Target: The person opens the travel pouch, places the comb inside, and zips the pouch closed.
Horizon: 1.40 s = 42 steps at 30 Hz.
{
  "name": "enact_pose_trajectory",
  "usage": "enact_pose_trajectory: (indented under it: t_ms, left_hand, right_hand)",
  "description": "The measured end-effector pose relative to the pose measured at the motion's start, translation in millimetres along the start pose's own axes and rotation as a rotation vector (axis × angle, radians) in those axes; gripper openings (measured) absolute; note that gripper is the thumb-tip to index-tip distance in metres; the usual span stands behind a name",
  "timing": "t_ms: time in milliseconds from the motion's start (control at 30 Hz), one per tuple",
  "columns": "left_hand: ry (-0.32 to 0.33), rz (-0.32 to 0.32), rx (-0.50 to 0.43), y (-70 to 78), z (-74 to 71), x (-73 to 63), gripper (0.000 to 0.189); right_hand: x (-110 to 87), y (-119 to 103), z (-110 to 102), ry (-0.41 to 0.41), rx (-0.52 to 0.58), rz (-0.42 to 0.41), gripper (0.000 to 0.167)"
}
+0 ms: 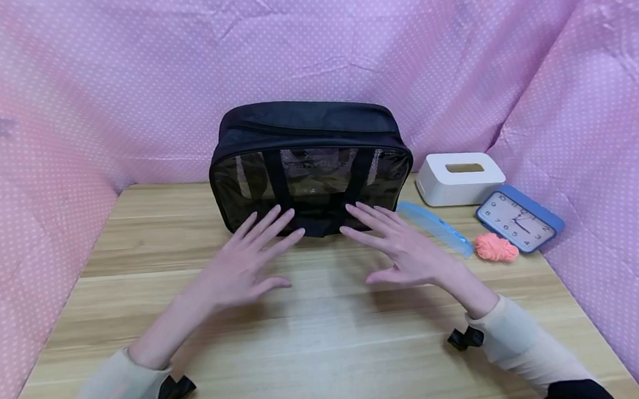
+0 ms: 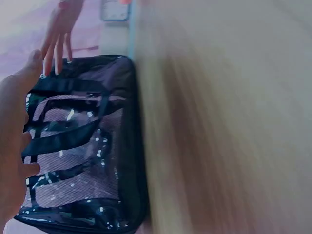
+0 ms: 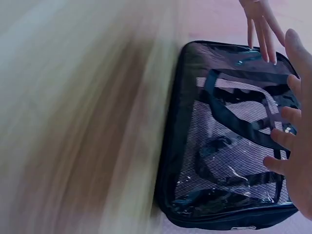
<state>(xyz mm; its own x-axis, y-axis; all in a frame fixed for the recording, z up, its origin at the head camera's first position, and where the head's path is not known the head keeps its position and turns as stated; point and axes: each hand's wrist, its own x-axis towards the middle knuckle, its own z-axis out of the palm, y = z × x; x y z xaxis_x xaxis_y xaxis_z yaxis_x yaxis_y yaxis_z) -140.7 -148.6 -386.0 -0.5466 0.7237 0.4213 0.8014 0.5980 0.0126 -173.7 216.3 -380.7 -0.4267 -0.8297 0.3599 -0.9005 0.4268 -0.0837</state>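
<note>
A black toiletry-style bag (image 1: 309,118) stands upright at the back of the table, with a see-through front panel and dark carrying straps. My left hand (image 1: 243,266) is held before its lower left part, fingers straight and spread. Before the lower right part is my right hand (image 1: 407,252), spread in the same way. Neither hand holds anything; whether fingertips touch the bag I cannot tell. In the left wrist view the clear panel of the bag (image 2: 78,180) shows beside the left hand (image 2: 12,146). The right wrist view has the bag (image 3: 234,156) beside the right hand (image 3: 303,136).
Right of the bag stands a white tissue box (image 1: 456,182). Close by are a light blue comb-like strip (image 1: 436,226), a blue-framed clock (image 1: 518,221) and a pink yarn bundle (image 1: 496,248). Pink dotted cloth (image 1: 310,47) hangs round the wooden table (image 1: 329,357).
</note>
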Motion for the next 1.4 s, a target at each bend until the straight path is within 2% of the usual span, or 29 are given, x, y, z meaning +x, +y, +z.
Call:
enact_pose_trajectory:
  t_ms: [100,200,333,500,667,800,933,1133,1267,1400]
  left_hand:
    - [0.124,-0.012,-0.047,-3.8,-4.4,6.5,0.082]
    - [0.276,-0.014,-0.099,-8.0,-8.9,13.7,0.075]
    - [0.442,-0.031,-0.16,-11.8,-16.1,21.1,0.068]
    - [0.536,-0.083,-0.196,-13.6,-22.1,26.8,0.067]
    - [0.615,-0.144,-0.224,-15.5,-23.7,30.4,0.064]
    - [0.709,-0.202,-0.282,-18.7,-25.0,31.3,0.058]
    - [0.801,-0.244,-0.319,-22.4,-27.1,30.7,0.053]
    - [0.895,-0.306,-0.331,-26.8,-28.7,30.4,0.047]
    - [0.907,-0.344,-0.352,-30.0,-31.5,28.4,0.047]
    - [0.887,-0.393,-0.344,-33.9,-35.5,23.7,0.048]
  right_hand:
    - [4.5,2.8,-5.3,0.11,0.013,-0.016,0.086]
    - [9.6,7.0,-13.6,0.232,0.036,-0.032,0.085]
    - [16.3,14.1,-28.4,0.389,0.118,-0.038,0.082]
    - [21.8,22.0,-43.4,0.584,0.216,-0.025,0.08]
    - [24.5,29.7,-51.9,0.772,0.225,0.042,0.084]
    - [28.1,37.5,-56.0,0.903,0.315,0.091,0.089]
    - [31.5,47.9,-55.3,0.986,0.471,0.133,0.086]
    - [32.5,61.3,-50.7,1.079,0.616,0.229,0.062]
    - [28.1,68.2,-47.8,1.066,0.665,0.314,0.042]
    - [21.1,75.1,-45.1,1.035,0.724,0.389,0.033]
